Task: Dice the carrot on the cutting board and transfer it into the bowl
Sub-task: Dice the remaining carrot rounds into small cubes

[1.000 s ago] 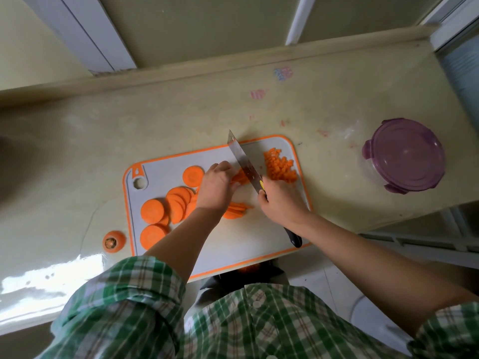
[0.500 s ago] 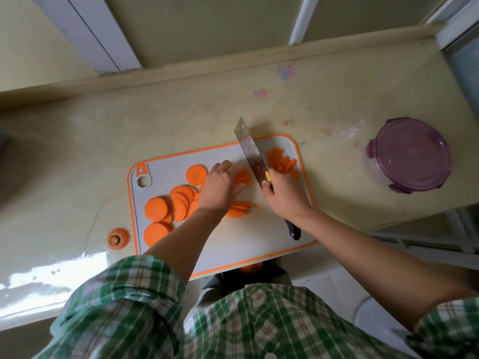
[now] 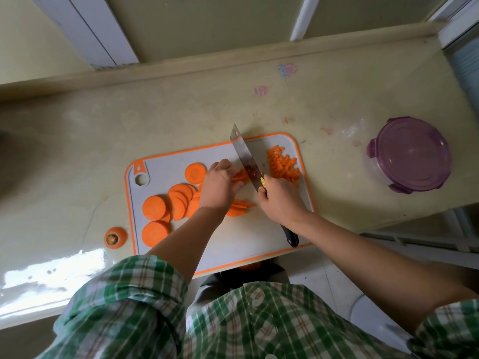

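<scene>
White, orange-rimmed cutting board (image 3: 160,167): round carrot slices (image 3: 154,211) at left, diced pile (image 3: 283,164) at far right corner; purple-lidded bowl (image 3: 412,154) well apart, right

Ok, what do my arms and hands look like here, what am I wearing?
The left hand and right hand are bare, no gloves, and the forearms are uncovered. The left sleeve and right sleeve are green, white and brown plaid, rolled up near the elbows.

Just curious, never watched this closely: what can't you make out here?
In the head view:
the carrot strips being cut, mostly under the left hand;
the middle of the knife handle, wrapped by the right hand;
what the bowl holds, covered by its purple lid.
</scene>
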`<state>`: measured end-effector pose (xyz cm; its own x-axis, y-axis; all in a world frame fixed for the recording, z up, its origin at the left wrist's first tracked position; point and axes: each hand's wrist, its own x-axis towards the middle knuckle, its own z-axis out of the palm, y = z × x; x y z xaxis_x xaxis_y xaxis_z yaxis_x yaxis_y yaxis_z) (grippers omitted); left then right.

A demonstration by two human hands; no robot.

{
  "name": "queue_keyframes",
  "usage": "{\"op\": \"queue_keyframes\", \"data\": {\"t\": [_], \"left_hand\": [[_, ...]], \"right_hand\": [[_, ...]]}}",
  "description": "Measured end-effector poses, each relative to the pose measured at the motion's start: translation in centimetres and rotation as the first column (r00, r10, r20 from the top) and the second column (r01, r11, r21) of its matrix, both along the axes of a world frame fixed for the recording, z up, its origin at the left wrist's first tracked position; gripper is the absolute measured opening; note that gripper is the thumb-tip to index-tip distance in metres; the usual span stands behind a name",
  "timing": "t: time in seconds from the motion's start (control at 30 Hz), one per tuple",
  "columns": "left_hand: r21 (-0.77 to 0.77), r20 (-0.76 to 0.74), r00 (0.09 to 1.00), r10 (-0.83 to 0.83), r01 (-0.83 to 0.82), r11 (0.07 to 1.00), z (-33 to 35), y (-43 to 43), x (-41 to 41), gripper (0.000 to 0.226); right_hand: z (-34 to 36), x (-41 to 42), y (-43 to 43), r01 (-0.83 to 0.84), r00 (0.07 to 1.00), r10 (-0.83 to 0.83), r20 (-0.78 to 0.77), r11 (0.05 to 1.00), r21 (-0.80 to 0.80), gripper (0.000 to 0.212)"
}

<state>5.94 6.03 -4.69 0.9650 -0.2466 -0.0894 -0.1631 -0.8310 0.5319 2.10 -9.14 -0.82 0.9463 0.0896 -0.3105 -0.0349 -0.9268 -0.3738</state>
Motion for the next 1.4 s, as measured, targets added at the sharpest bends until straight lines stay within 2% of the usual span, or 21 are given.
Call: {"op": "queue_keyframes", "data": {"t": [0.27,0.5,0.63,0.87,1.17,1.4], "left_hand": [[-0.011,-0.014,1.000,0.014,-0.014,1.000,0.0,-0.1,0.0,0.024],[0.001,-0.008,1.000,-0.004,0.004,1.000,0.5,0.0,-0.2,0.025],[0.042,0.004,1.000,-0.016,0.016,0.999,0.4,0.5,-0.4,0.033],[0.133,0.035,0.999,-0.042,0.037,0.990,0.5,0.3,-0.5,0.012],[0.094,0.024,0.995,-0.092,0.089,0.992,0.1,0.5,-0.5,0.015],[0.084,0.017,0.996,-0.088,0.086,0.993,0.2,0.4,-0.5,0.014]], "right_hand": [[-0.5,-0.2,0.6,0.033,0.998,-0.032,0.057,0.999,-0.019,0.010],[-0.1,0.8,0.6,0.019,0.998,-0.017,0.065,0.999,-0.027,0.014],[0.4,1.1,0.0,0.029,0.998,-0.031,0.048,0.999,0.036,0.010],[0.9,0.2,0.7,-0.028,0.999,0.029,0.035,0.999,-0.039,0.011],[0.2,-0.1,1.3,0.020,1.000,-0.020,-0.006,1.000,-0.024,0.012],[-0.7,-0.1,1.3,0.040,0.998,-0.040,0.042,0.999,-0.010,0.012]]}}
